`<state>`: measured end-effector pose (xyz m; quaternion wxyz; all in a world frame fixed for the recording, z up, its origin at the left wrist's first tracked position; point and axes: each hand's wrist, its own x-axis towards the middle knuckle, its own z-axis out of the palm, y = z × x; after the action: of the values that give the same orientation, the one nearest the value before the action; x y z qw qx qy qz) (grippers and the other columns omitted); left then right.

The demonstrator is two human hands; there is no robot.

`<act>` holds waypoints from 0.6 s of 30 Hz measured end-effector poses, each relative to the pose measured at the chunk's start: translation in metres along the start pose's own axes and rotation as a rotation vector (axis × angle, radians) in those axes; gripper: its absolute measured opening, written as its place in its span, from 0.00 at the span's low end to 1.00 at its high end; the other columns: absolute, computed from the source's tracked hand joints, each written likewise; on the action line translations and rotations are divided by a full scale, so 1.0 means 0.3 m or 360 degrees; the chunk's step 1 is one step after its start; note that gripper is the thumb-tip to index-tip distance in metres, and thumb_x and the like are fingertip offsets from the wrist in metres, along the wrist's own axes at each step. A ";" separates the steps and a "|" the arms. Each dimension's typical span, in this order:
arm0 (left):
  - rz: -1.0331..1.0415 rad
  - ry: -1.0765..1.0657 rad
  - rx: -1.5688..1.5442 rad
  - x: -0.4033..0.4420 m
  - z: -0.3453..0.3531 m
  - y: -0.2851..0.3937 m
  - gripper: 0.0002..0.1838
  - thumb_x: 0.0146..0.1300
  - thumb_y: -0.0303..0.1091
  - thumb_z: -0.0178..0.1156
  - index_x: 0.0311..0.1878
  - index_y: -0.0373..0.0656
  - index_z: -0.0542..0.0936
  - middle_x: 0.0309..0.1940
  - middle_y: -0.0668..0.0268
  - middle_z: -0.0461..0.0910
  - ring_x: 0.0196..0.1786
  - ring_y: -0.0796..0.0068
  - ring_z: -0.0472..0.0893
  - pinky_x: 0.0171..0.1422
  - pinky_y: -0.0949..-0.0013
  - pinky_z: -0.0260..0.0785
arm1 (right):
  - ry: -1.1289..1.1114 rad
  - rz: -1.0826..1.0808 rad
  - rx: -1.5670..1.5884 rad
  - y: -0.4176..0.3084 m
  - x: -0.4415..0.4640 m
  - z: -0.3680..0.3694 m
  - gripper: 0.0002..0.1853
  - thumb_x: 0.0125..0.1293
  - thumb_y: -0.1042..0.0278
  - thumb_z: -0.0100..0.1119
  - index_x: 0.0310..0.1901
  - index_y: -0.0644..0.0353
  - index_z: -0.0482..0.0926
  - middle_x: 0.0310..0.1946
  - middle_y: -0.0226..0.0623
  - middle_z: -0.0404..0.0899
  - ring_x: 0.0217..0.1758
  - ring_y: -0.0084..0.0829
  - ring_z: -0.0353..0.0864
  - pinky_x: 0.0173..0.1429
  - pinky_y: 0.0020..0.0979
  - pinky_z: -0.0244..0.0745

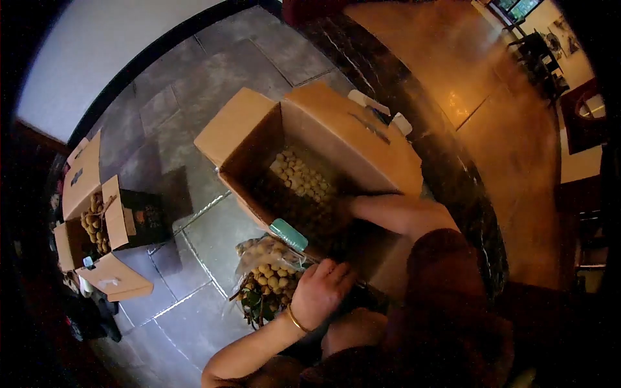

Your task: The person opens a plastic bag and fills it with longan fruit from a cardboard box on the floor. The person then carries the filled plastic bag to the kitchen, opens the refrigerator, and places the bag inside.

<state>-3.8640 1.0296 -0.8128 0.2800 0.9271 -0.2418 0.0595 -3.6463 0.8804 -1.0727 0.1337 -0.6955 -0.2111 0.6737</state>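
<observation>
A large open cardboard box (352,126) stands tilted in front of me, with loose round tan fruits that look like longans (301,176) inside. My right hand (352,208) reaches down into the box; its fingers are lost in the shadow, so what they touch is hidden. At the box's near edge, my left hand (321,292) has its fingers curled over the rim, with a thin gold bangle at the wrist. Just left of that hand sits a clear plastic bag (249,262) with bunched longans (273,279), stems and green leaves. A green patch (288,234) marks the box's rim.
A second open box (115,277) with longans on stems (95,226) stands at the left on the grey tile floor (200,242). A dark stone border (388,81) curves along the right, beside a brown floor (446,71). Furniture (540,55) stands at the far right.
</observation>
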 end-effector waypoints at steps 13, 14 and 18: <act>-0.0062 -0.0050 -0.0053 -0.012 0.016 -0.002 0.19 0.49 0.37 0.56 0.47 0.55 0.80 0.44 0.71 0.76 0.46 0.68 0.73 0.46 0.65 0.71 | -0.0366 0.0059 0.0285 -0.032 -0.011 0.034 0.11 0.54 0.59 0.60 0.36 0.56 0.78 0.35 0.35 0.76 0.36 0.28 0.75 0.38 0.31 0.74; -0.0068 -0.0053 -0.0051 -0.013 0.016 -0.003 0.18 0.49 0.37 0.56 0.47 0.55 0.80 0.44 0.71 0.76 0.46 0.68 0.73 0.46 0.65 0.71 | -0.0381 0.0061 0.0291 -0.035 -0.011 0.038 0.12 0.54 0.59 0.60 0.37 0.55 0.78 0.35 0.34 0.76 0.37 0.28 0.75 0.38 0.31 0.74; -0.0070 -0.0105 -0.0044 -0.006 0.004 0.002 0.18 0.49 0.37 0.56 0.46 0.55 0.80 0.43 0.72 0.76 0.47 0.68 0.73 0.46 0.65 0.71 | -0.0440 0.0101 0.0328 -0.027 -0.019 0.044 0.13 0.54 0.58 0.61 0.38 0.55 0.78 0.37 0.34 0.76 0.38 0.27 0.74 0.40 0.31 0.74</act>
<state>-3.8660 1.0292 -0.8139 0.2861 0.9297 -0.2312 0.0193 -3.6604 0.8835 -1.0646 0.1526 -0.5852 -0.1354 0.7848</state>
